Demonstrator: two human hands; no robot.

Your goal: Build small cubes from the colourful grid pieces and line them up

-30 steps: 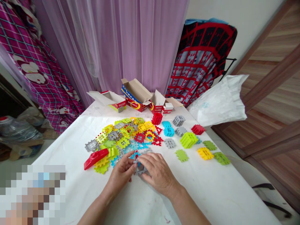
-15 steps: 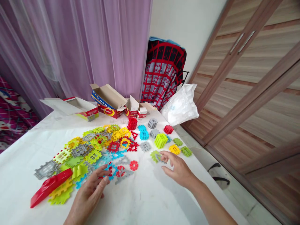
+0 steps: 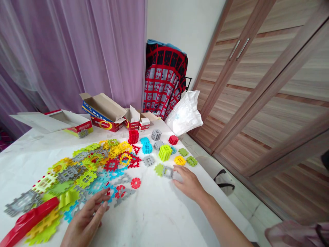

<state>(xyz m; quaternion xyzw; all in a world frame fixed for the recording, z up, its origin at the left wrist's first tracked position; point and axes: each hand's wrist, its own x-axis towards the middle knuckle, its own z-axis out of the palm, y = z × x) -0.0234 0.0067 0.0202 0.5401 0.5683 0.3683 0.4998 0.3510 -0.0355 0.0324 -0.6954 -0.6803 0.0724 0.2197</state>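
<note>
Head: hands [image 3: 88, 212] [image 3: 189, 183] no longer together

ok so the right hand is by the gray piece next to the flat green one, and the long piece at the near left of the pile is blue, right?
Not quite: the long piece is red, not blue, as the head view shows. The rest stands.

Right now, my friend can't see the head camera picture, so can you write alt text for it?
A person's right hand is at a grey plastic piece on a white-covered table, while the left hand is near a colourful heap of pieces. Behind them are opened boxes and a purple curtain.
</note>
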